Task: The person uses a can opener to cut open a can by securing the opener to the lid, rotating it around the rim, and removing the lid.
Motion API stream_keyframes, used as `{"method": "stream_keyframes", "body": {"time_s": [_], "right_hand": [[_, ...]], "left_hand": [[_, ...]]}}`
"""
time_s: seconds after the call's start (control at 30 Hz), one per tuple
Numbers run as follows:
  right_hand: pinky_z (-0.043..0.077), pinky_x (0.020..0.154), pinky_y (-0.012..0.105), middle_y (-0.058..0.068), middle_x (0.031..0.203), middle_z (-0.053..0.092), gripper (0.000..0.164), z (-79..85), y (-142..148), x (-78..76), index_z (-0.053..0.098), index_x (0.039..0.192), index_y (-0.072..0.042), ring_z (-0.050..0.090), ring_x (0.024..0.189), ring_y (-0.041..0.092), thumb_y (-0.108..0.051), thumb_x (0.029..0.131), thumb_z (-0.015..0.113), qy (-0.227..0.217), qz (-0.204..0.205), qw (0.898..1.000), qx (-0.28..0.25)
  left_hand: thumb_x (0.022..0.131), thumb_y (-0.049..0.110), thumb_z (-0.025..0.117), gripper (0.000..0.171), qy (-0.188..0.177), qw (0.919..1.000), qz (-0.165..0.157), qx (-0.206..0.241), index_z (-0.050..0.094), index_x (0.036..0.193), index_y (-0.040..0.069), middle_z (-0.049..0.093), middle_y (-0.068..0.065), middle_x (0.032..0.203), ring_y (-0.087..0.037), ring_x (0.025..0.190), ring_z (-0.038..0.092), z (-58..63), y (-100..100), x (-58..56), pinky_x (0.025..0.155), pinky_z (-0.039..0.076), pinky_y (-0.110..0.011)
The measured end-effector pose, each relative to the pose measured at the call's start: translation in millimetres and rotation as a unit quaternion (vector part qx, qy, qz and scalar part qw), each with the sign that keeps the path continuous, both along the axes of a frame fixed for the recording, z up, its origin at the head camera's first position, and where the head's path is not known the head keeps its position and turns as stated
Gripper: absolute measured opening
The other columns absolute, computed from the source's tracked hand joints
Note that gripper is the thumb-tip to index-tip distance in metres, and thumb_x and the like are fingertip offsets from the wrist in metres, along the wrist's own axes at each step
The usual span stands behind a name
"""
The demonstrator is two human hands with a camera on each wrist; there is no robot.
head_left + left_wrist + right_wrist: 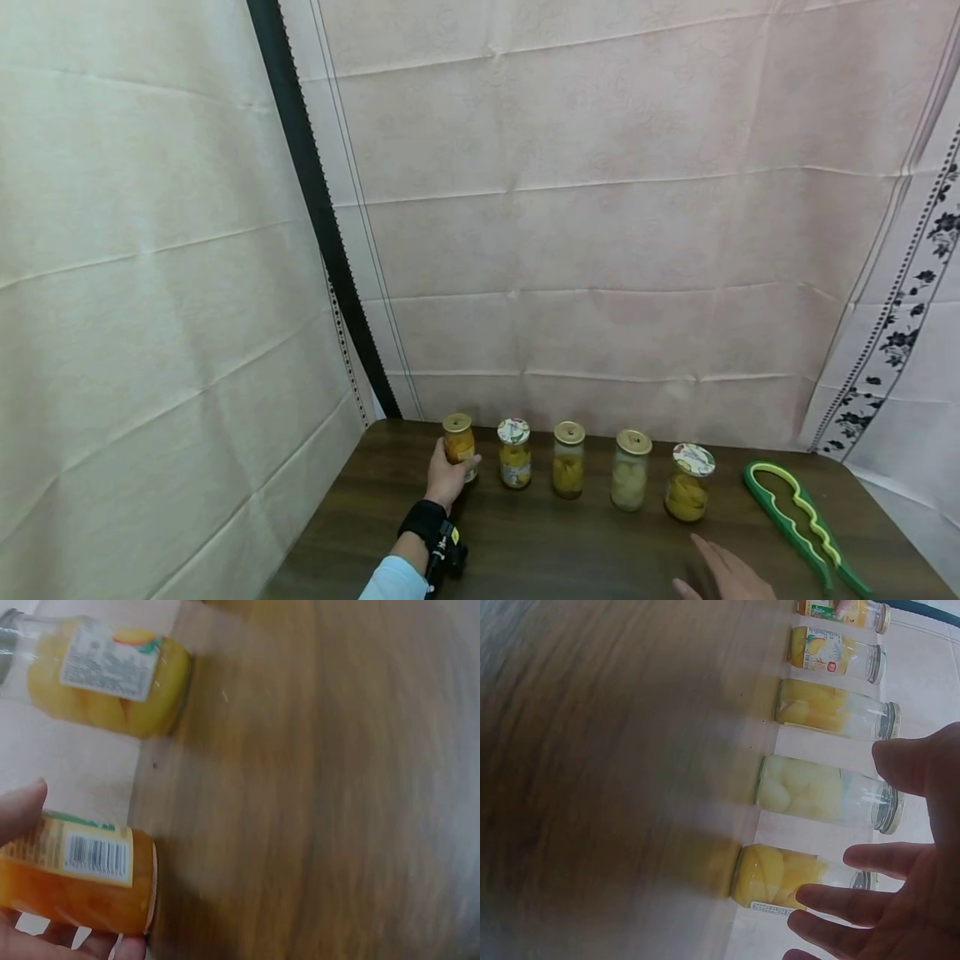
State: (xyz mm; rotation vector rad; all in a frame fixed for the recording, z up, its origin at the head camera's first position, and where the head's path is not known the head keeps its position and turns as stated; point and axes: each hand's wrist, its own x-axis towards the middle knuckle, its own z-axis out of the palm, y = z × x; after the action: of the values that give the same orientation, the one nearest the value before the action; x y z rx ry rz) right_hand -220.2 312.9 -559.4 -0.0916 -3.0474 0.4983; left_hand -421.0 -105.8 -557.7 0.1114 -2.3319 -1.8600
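Observation:
My left hand (447, 477) is round the leftmost jar (459, 442), which has orange fruit in it and a gold lid. In the left wrist view its thumb lies by the barcode label and the fingers curl round the jar's far side (112, 900). Beside it stands a jar of yellow fruit with a patterned lid (515, 457). My right hand (723, 575) holds nothing; its fingers are spread in front of the rightmost jar of yellow fruit (686, 498). Whether that hand touches the jar is not clear.
Between these stand a gold-lidded jar of yellow fruit (567, 473) and one of pale fruit (628, 483). A green, wavy-edged jar opener (783, 521) lies at the right of the brown wooden table (540, 550). Cloth hangs behind (600, 250) and at the left.

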Motion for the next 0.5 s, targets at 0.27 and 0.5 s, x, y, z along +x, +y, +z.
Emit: {"method": "stream_keyframes", "body": {"time_s": [0.27,0.5], "right_hand": [[0.057,0.095,0.066,0.033,0.136,0.066,0.101,-2.0,2.9,-2.7,0.057,0.147,0.005,0.068,0.118,0.049,-0.078,0.09,0.066,-0.012,-0.005,1.0,0.003],[0.055,0.095,0.068,0.036,0.14,0.063,0.106,-8.0,12.1,-9.2,0.054,0.149,0.006,0.065,0.122,0.053,-0.081,0.089,0.064,-0.031,-0.016,0.999,-0.008]], "left_hand": [[0.098,0.022,0.08,0.067,-0.022,0.9995,0.008,0.019,0.045,0.154,0.011,0.056,-0.022,0.153,-0.046,0.145,0.051,-2.6,2.6,3.8,0.122,0.037,-0.07],[0.098,0.021,0.08,0.064,-0.011,0.9999,0.001,0.011,0.047,0.151,0.01,0.057,-0.021,0.151,-0.046,0.143,0.053,-3.9,0.0,17.1,0.12,0.039,-0.071]]}}
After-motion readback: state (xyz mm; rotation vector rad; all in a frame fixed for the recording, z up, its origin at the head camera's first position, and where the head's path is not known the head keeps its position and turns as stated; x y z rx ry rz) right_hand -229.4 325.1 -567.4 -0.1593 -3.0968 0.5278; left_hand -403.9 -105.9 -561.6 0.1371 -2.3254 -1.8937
